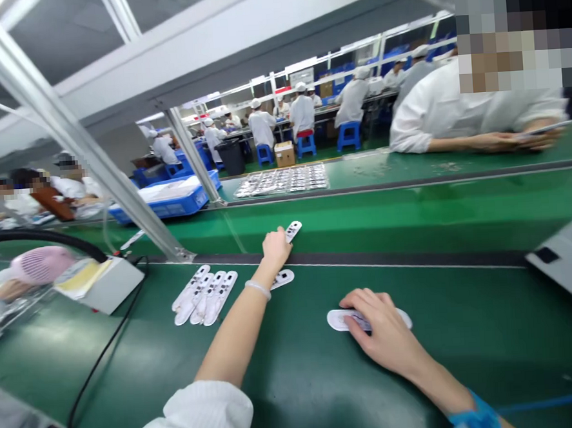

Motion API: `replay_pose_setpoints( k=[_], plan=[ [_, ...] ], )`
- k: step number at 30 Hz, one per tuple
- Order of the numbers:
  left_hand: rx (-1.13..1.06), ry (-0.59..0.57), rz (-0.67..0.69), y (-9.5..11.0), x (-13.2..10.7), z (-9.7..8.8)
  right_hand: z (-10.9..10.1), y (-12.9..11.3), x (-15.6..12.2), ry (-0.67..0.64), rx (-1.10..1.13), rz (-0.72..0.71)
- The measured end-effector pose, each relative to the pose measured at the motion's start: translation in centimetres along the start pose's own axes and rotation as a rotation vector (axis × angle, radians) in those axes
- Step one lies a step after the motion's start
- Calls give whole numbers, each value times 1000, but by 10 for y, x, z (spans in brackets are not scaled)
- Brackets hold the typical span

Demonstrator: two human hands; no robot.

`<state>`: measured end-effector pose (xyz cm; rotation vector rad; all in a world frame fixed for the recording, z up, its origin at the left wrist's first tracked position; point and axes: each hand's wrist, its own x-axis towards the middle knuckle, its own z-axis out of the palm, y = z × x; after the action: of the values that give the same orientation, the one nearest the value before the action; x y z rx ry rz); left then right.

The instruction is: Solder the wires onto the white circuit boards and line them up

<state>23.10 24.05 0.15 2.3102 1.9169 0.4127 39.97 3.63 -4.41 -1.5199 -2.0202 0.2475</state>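
Observation:
My left hand [274, 248] reaches forward over the green bench to the belt edge, fingers closed on a small white remote-like part [293, 229]. Another white part [283, 279] lies just under my left wrist. My right hand [377, 328] rests flat-curled on a white oval part [339, 319], fingers pressing it onto the green surface. A row of several white parts [204, 296] lies side by side to the left of my left arm.
A green conveyor belt [412, 216] runs across beyond the bench. A grey box [570, 264] sits at right, a grey block with yellow paper [99, 283] and a black cable [105, 354] at left. Across the belt a person's hands [504, 141], a parts tray [284, 180], a blue bin [169, 198].

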Motion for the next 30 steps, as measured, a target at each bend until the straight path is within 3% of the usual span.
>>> replay_pose_setpoints(
  k=[2, 4, 11, 13, 15, 18, 26, 30],
  plan=[
    [4, 34, 10, -16, -13, -10, 3, 5, 1, 9, -3, -7],
    [6, 78, 0, -44, -32, -25, 6, 9, 2, 14, -2, -7],
    [71, 223, -255, -193, -110, -91, 9, 13, 4, 16, -7, -6],
    [91, 228, -308, -223, -123, -102, 9, 15, 4, 17, -10, -9],
    [103, 229, -307, -238, -130, -104, 10, 16, 5, 21, -16, -13],
    [100, 234, -239, -233, -133, -94, 10, 16, 5, 30, -29, -20],
    [-16, 155, 130, -141, -116, -36, 7, 12, 3, 5, -37, -13],
    [10, 154, 169, -126, -115, -22, 8, 14, 3, 10, -29, -12]
  ],
)
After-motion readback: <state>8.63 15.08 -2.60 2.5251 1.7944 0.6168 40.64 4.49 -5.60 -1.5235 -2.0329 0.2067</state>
